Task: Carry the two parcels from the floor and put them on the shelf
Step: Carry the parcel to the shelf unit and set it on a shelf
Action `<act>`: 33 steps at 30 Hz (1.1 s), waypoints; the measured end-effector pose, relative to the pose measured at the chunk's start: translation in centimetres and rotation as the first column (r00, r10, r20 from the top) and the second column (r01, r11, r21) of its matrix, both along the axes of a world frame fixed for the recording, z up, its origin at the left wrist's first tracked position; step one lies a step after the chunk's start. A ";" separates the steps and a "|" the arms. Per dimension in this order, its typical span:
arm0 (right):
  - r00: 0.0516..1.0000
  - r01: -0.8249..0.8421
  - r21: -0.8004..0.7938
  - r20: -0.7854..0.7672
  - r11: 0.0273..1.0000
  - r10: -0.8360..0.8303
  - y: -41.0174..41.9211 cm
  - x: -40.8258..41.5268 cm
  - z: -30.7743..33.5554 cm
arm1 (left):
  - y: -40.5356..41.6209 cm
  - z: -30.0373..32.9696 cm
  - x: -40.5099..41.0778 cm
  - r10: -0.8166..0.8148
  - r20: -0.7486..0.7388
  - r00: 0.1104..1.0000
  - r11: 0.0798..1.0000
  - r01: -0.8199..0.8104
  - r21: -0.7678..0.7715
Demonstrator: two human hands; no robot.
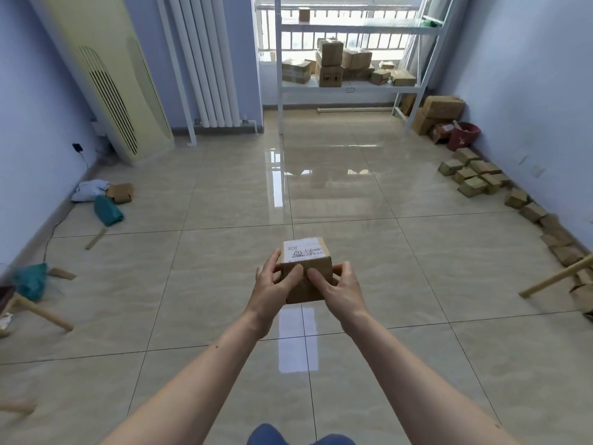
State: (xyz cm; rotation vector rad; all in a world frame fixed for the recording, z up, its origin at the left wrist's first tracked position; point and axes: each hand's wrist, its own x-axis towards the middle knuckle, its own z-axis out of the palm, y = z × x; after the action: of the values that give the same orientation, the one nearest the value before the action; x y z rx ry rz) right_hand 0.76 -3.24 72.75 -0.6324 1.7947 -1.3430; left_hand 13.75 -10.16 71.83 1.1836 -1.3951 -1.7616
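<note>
Glossy tiles ahead, shelf (349, 86) waiting; left hand (272, 292) and right hand (341, 292) clasp a small parcel (306, 268) by its sides, stiff, looks light.

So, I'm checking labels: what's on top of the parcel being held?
A white label with handwriting lies on top of the parcel; the left hand and right hand cover its sides.

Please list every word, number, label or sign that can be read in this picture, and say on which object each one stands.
Nothing can be read with certainty.
Held parcel, white label on top: printed lines and dark handwriting, too blurred to read.
Box on the shelf: dark printed handling symbols, too small to read.
Shelf front edge: small tag, illegible.
</note>
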 end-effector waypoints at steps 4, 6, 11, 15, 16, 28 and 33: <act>0.999 -0.011 -0.020 0.042 1.000 0.012 0.3 0.2 0.4 | 0.4 0.7 -0.6 0.097 0.090 0.991 0.993 -0.091 -0.071; 0.994 -0.021 0.002 0.103 1.000 0.021 0.4 0.3 0.8 | 0.7 1.0 -0.7 0.116 0.110 0.987 0.988 -0.103 -0.115; 0.948 0.054 0.114 0.306 0.992 -0.087 -0.4 0.5 1.3 | 1.5 1.4 -1.2 0.138 0.154 0.978 0.977 -0.109 -0.186; 0.927 0.115 0.114 0.346 0.987 -0.147 -1.1 0.0 1.7 | 1.3 1.8 -1.6 0.177 0.148 0.973 0.983 -0.166 -0.083; 0.926 0.122 0.111 0.346 0.986 -0.154 -1.2 -0.4 1.8 | 1.1 2.0 -1.7 0.184 0.144 0.972 0.983 -0.179 -0.051; 0.944 0.045 0.083 0.324 0.996 -0.069 -0.8 -3.4 2.8 | -0.6 3.1 -3.3 0.206 -0.004 0.979 0.949 -0.199 0.247; 0.928 0.043 0.095 0.366 0.995 -0.075 -0.7 -3.0 2.4 | 0.1 3.2 -4.2 0.298 -0.029 0.954 0.916 -0.278 0.288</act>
State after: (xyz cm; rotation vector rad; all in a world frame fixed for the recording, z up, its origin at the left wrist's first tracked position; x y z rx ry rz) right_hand -2.28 -3.98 75.12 -0.2566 1.5621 -1.3168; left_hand 9.57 -10.02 75.05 1.3796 -0.8913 -1.8061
